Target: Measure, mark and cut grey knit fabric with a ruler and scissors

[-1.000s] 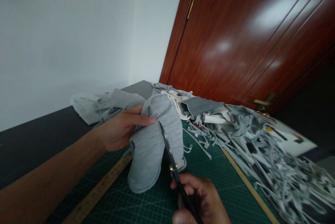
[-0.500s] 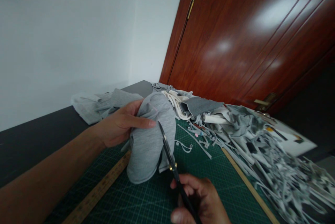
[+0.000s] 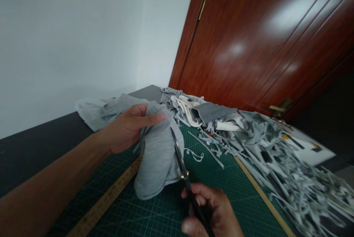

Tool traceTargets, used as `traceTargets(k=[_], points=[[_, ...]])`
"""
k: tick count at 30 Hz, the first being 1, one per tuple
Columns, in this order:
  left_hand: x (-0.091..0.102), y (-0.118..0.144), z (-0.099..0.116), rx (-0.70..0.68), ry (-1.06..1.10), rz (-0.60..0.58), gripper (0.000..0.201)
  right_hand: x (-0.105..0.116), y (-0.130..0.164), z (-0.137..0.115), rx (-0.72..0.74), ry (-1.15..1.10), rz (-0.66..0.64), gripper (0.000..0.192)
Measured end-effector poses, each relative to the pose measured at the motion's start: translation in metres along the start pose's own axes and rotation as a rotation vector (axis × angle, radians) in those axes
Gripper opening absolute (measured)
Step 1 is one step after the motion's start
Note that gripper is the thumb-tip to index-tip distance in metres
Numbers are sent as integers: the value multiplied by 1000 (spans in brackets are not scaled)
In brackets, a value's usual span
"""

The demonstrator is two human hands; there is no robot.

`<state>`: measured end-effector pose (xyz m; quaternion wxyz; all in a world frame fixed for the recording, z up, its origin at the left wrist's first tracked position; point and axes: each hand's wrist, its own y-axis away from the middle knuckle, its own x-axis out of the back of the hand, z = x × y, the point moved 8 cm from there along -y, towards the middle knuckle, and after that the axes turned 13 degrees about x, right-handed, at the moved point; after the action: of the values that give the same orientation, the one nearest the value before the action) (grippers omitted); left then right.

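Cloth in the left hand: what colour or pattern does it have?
The cloth is light heathered grey with fine streaks, seen best in the head view.

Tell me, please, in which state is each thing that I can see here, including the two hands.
Left hand: closed on the gray fabric
Gray fabric: folded, held up, hanging down
Right hand: closed around the scissors' handles
Scissors: blades look nearly together, tips up by the fabric
Cutting mat: lying flat
Wooden ruler: lying on the mat
Scrap strips: heaped, tangled
Door: appears shut
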<state>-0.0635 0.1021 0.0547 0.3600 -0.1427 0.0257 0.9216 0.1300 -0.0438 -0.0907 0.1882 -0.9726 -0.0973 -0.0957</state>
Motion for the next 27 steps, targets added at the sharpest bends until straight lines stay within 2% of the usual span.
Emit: traceTargets(k=[4,9,15,20,27], points=[[-12,4,0,32,-12,-62,29,-2,0,-7,8,-34,116,59],[-17,3,-4,55,38,-86,40,-3,6,0,38,-146,163,69],[-17,1,-11,94,80,-87,41,-8,2,11,5,-279,91,80],[-19,0,-14,90,84,-101,42,-11,-4,3,-30,-291,57,74],[-24,-1,-18,80,84,-121,49,-12,-3,-2,-3,-317,104,77]])
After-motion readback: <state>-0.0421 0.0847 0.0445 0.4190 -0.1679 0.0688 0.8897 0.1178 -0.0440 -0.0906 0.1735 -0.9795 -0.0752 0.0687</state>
